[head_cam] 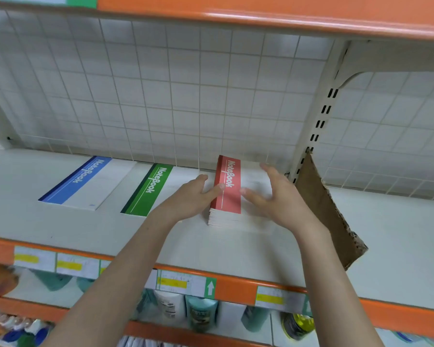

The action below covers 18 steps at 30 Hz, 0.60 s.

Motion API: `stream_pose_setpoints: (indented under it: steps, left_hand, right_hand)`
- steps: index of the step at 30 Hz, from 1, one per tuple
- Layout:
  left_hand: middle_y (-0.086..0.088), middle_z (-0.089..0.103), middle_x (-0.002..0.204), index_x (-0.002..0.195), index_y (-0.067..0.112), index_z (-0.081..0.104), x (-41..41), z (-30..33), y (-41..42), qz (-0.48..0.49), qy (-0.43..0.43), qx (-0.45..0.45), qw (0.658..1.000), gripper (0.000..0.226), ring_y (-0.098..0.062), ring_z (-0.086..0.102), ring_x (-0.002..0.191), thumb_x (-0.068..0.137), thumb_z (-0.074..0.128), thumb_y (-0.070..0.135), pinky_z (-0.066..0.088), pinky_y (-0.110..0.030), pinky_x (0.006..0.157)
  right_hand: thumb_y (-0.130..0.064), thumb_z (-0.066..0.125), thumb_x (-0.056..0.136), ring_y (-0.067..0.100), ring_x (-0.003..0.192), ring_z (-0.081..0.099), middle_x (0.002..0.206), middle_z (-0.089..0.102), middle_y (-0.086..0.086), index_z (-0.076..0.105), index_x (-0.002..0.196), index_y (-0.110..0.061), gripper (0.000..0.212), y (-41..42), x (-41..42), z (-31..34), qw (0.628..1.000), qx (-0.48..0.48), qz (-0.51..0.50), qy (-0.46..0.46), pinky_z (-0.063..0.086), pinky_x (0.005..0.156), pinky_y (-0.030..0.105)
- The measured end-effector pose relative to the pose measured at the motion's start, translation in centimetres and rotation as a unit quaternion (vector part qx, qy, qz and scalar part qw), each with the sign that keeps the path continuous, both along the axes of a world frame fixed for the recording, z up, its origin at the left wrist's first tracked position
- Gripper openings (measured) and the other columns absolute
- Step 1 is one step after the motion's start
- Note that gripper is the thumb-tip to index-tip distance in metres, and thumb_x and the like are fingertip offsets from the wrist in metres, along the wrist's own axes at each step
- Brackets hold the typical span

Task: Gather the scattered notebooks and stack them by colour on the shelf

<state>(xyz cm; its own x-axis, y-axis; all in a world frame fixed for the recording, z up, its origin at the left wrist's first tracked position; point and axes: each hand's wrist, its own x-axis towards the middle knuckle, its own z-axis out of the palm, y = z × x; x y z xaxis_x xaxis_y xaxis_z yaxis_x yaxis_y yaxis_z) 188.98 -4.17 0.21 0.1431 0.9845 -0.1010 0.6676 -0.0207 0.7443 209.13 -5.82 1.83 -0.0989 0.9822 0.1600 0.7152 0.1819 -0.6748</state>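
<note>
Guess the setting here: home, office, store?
Most likely a retail store aisle. The shelf has an orange front edge carrying price labels, a wire grid back panel behind it, and bottled goods stocked on the tier below.

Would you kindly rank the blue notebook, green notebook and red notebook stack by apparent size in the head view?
1. blue notebook, widest showing.
2. red notebook stack, thick.
3. green notebook, partly hidden by the left hand.
Two and three are uncertain.

Two bare forearms, sleeveless to the frame edge at 6 o'clock; left hand (191, 196) and right hand (278, 196) ungloved, ringless.
</note>
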Motion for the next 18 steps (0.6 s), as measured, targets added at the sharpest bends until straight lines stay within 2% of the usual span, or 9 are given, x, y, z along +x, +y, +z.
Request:
stream_pose_setpoints:
  steps: [2, 5, 9, 11, 13, 15, 18]
  left_hand:
    - [0.000, 0.032, 0.152, 0.147, 0.018, 0.030, -0.2, 0.0, -1.0, 0.009, -0.002, 0.025, 1.000, 0.067, -0.016, 0.034, 0.137, 0.092, 0.043, 0.055, 0.036, -0.033, 0.101]
    - [-0.001, 0.038, 0.149, 0.143, 0.017, 0.037, -0.6, -0.1, -2.8, 0.028, 0.006, 0.063, 0.998, 0.057, -0.017, 0.039, 0.134, 0.095, 0.045, 0.048, 0.033, -0.027, 0.099]
    - [-0.004, 0.045, 0.143, 0.138, 0.014, 0.044, -1.4, 0.0, -5.6, 0.065, 0.039, 0.096, 0.992, 0.048, -0.019, 0.043, 0.129, 0.096, 0.048, 0.038, 0.033, -0.025, 0.099]
    - [-0.004, 0.046, 0.142, 0.136, 0.013, 0.046, -1.8, 0.2, -7.1, 0.081, 0.047, 0.109, 0.990, 0.046, -0.019, 0.043, 0.129, 0.097, 0.049, 0.035, 0.034, -0.025, 0.099]
    - [-0.004, 0.047, 0.141, 0.136, 0.013, 0.046, -2.3, 0.3, -8.7, 0.099, 0.057, 0.121, 0.986, 0.045, -0.019, 0.044, 0.128, 0.097, 0.050, 0.033, 0.034, -0.024, 0.098]
    - [-0.005, 0.049, 0.139, 0.137, 0.013, 0.045, -2.9, 0.3, -10.5, 0.119, 0.065, 0.127, 0.983, 0.044, -0.018, 0.046, 0.127, 0.096, 0.051, 0.031, 0.033, -0.020, 0.094]
    - [-0.004, 0.053, 0.135, 0.135, 0.014, 0.047, -3.9, 0.0, -13.4, 0.151, 0.061, 0.135, 0.977, 0.042, -0.017, 0.049, 0.123, 0.096, 0.052, 0.029, 0.033, -0.017, 0.089]
  right_hand:
    - [-0.042, 0.061, 0.089, 0.012, 0.127, 0.044, 0.137, 0.050, -0.002, 0.052, 0.132, -0.018, 0.050, -0.4, -1.0, 0.0, 0.998, 0.068, -0.001, 0.001, 0.026, 0.086, 0.010]
    - [-0.028, 0.060, 0.092, 0.012, 0.115, 0.052, 0.123, 0.061, -0.004, 0.064, 0.116, -0.019, 0.027, -1.2, -2.1, -0.2, 0.994, 0.104, 0.017, -0.011, 0.030, 0.079, 0.012]
    - [-0.017, 0.059, 0.091, 0.011, 0.105, 0.057, 0.114, 0.066, -0.003, 0.067, 0.109, -0.017, 0.020, -2.5, -3.3, -0.6, 0.992, 0.115, 0.052, 0.000, 0.035, 0.073, 0.013]
    - [-0.015, 0.058, 0.090, 0.004, 0.094, 0.056, 0.111, 0.067, -0.003, 0.068, 0.107, -0.016, 0.020, -3.3, -3.9, -0.8, 0.990, 0.119, 0.069, 0.009, 0.035, 0.067, 0.005]
    - [-0.015, 0.060, 0.090, 0.003, 0.090, 0.057, 0.109, 0.068, -0.003, 0.068, 0.107, -0.015, 0.020, -4.3, -4.6, -0.9, 0.988, 0.122, 0.089, 0.019, 0.036, 0.070, 0.000]
    - [-0.016, 0.060, 0.090, 0.007, 0.095, 0.061, 0.108, 0.067, -0.004, 0.067, 0.109, -0.016, 0.020, -5.3, -5.4, -1.0, 0.986, 0.117, 0.117, 0.030, 0.039, 0.078, 0.007]
    - [-0.017, 0.060, 0.091, 0.002, 0.095, 0.057, 0.107, 0.067, -0.006, 0.068, 0.107, -0.017, 0.018, -6.8, -7.0, -1.5, 0.979, 0.111, 0.166, 0.032, 0.041, 0.082, 0.015]
